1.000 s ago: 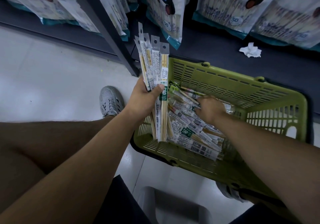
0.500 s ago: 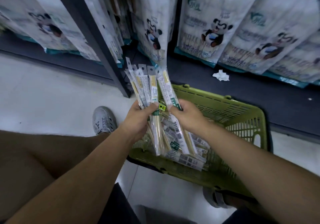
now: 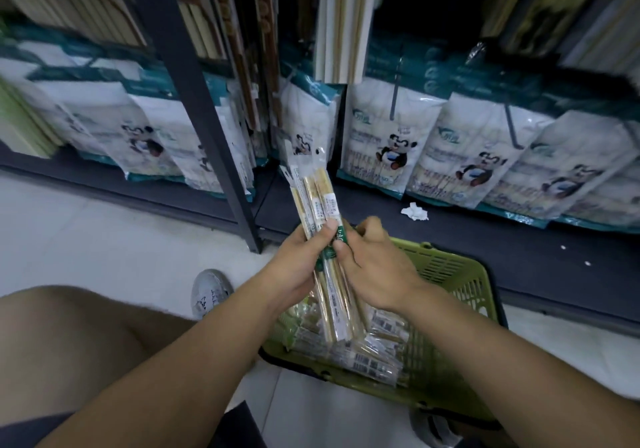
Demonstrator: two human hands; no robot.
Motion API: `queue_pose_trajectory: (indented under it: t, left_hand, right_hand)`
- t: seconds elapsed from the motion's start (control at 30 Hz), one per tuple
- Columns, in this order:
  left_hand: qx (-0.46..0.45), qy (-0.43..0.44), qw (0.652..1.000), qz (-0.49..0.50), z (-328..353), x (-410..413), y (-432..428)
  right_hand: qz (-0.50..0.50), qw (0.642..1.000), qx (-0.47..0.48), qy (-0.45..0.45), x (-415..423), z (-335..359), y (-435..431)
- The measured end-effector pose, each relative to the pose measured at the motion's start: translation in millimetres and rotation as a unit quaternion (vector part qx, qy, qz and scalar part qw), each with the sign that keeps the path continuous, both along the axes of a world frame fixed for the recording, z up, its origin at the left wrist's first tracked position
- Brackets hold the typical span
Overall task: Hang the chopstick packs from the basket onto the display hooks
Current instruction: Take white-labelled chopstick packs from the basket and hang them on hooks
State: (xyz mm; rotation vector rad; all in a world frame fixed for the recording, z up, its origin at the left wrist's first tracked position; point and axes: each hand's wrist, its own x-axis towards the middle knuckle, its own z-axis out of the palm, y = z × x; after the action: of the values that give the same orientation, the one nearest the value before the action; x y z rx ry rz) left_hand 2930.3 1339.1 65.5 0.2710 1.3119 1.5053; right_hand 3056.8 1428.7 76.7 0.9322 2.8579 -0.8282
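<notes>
- Head view: bundle of chopstick packs (image 3: 317, 205) clasped upright between left hand (image 3: 298, 264) and right hand (image 3: 372, 264), both sets of fingers (image 3: 327, 236) clenched around the green band at mid-length, just above the green basket (image 3: 464, 285).
- Further packs heaped loose in the basket on the floor, below the wrists.
- Header ends fanned unevenly at the top; likely to miss a hook if holes stay misaligned.
- Slick wrappers, grip held only at the middle; one pack could slide out and fall outside the basket.
- Display hooks (image 3: 393, 101) dim, crowded with panda bags (image 3: 388, 150); snagging or knocking hung stock possible.
</notes>
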Motion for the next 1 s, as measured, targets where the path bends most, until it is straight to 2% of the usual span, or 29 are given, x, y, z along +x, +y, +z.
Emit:
queue_pose_trajectory:
  t: [0.13,0.27,0.4,0.47,0.53,0.67,1.0]
  left_hand:
    - [0.015,0.077,0.996,-0.036,34,-10,1]
    - [0.057,0.149,0.987,-0.016,72,-23,10]
    - [0.100,0.211,0.972,-0.004,109,-35,21]
    - [0.119,0.256,0.959,0.009,129,-40,25]
    - [0.136,0.304,0.943,0.010,148,-45,31]
    - [0.160,0.378,0.912,0.003,179,-51,47]
    - [0.210,0.399,0.892,0.012,201,-61,83]
  right_hand:
    - [0.009,1.000,-0.015,-0.004,-1,39,6]
    - [-0.027,0.989,-0.059,0.136,-12,86,16]
    - [-0.098,0.932,-0.219,0.273,-22,140,27]
    - [-0.133,0.894,-0.253,0.344,-26,167,34]
    - [-0.149,0.871,-0.243,0.400,-32,192,40]
    - [-0.150,0.867,-0.164,0.446,-49,225,50]
    - [-0.171,0.847,-0.111,0.492,-73,251,81]
